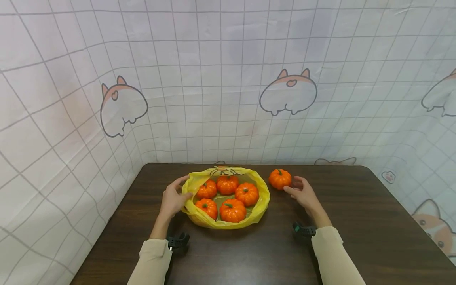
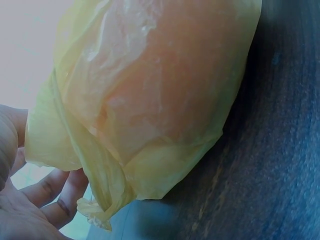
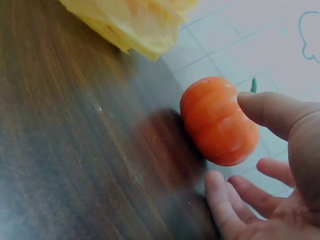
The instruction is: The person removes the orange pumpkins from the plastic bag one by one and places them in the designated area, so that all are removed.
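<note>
The left hand [image 1: 173, 200] is at the near-side edge of a yellow plastic bag [image 1: 264, 196], its thumb over the rim and its fingers behind the edge, loosely gripping the plastic. Just to the right of that hand, inside the open bag, sit five orange pumpkins [image 1: 232, 211] with green stems. In the left wrist view, a twisted corner of the bag hangs beside the fingers.

The right hand [image 1: 303, 194] is released, its thumb and fingers spread apart around a sixth pumpkin, the lone pumpkin [image 1: 280, 179], which stands on the worktop [image 1: 249, 255] just left of and beyond the fingertips. The thumb overlaps it in the right wrist view; whether they touch, I cannot tell. The bag is farther to the left of this hand, apart from the lone pumpkin.

Behind each hand, a dark band [image 1: 178, 240] circles the wrist next to a cream sleeve [image 1: 151, 259]. Beyond both hands hangs a white gridded cloth [image 1: 221, 87] with cartoon dogs.
</note>
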A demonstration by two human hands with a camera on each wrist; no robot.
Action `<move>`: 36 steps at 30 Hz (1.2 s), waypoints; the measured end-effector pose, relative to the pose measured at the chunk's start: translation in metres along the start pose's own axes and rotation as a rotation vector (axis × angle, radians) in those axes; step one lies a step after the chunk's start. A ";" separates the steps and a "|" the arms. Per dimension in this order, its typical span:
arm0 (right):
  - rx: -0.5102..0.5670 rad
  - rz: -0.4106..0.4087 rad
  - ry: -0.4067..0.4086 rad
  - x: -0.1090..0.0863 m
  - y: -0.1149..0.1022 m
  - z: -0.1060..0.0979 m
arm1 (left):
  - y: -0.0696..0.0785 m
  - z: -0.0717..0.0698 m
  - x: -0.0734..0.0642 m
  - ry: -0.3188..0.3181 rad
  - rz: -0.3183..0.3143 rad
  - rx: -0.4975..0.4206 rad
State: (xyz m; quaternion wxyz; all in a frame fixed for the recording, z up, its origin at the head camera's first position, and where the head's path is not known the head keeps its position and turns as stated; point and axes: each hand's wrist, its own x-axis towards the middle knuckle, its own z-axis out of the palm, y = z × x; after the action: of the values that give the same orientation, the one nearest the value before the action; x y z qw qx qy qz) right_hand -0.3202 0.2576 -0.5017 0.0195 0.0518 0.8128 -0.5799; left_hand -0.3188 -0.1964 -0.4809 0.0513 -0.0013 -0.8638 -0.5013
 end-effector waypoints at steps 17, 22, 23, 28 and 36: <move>-0.011 -0.048 0.021 -0.028 -0.048 -0.003 | 0.000 0.000 0.000 0.004 -0.010 0.006; -0.087 -0.198 -0.001 -0.036 -0.069 0.006 | 0.000 0.000 -0.001 0.006 -0.010 0.005; -0.107 -0.227 -0.006 -0.038 -0.072 0.009 | 0.000 0.000 -0.001 0.006 -0.011 0.007; -0.167 -0.349 -0.047 -0.048 -0.085 0.027 | 0.000 0.000 -0.001 0.003 -0.007 0.003; -0.141 -0.437 -0.126 -0.056 -0.094 0.054 | 0.001 -0.001 -0.001 0.002 -0.003 0.004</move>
State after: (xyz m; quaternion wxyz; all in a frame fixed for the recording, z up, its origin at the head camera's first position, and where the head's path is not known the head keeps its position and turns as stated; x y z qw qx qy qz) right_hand -0.2758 0.1728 -0.4261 -0.0522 -0.1634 0.8404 -0.5142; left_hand -0.3175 -0.1962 -0.4795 0.0517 0.0005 -0.8646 -0.4998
